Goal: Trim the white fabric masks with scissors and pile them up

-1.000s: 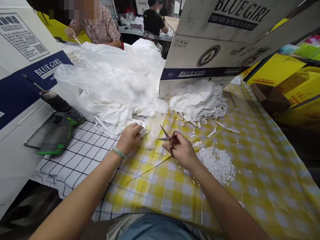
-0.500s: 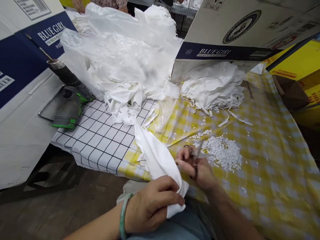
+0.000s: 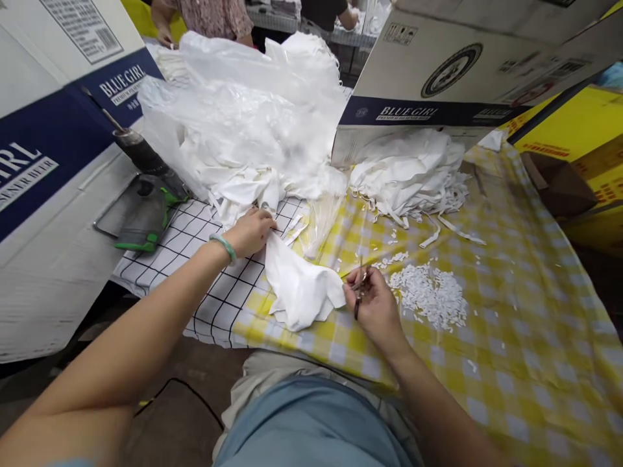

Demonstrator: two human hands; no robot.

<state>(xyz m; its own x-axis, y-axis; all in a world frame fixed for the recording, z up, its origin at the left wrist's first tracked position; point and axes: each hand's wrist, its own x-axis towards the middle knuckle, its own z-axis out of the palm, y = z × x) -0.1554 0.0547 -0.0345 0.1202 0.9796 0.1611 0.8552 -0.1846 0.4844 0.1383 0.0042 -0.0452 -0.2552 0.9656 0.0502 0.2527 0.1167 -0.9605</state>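
A piece of white cloth (image 3: 306, 285) lies loosely bunched on the table in front of me, stretching between my two hands. My left hand (image 3: 250, 233), with a green bangle at the wrist, is closed on its upper left end beside the white cloth pile (image 3: 253, 185). In my right hand (image 3: 374, 305) is a small pair of scissors (image 3: 360, 280), their blades pointing up and away. The right fingertips also touch the cloth's right corner. Just right of that hand is a heap of tiny white snippets (image 3: 433, 295).
A power drill (image 3: 146, 207) rests at the left against a carton (image 3: 53, 162). Another carton (image 3: 399, 130) stands at the back right, with a second white cloth pile (image 3: 409, 175) before it. Clear plastic (image 3: 233, 84) covers the middle pile. A person (image 3: 209, 19) is across the table.
My left hand has moved forward and left, from near my lap to the pile's edge. The cloth now lies on the table rather than hanging over its front edge. The view has shifted slightly.
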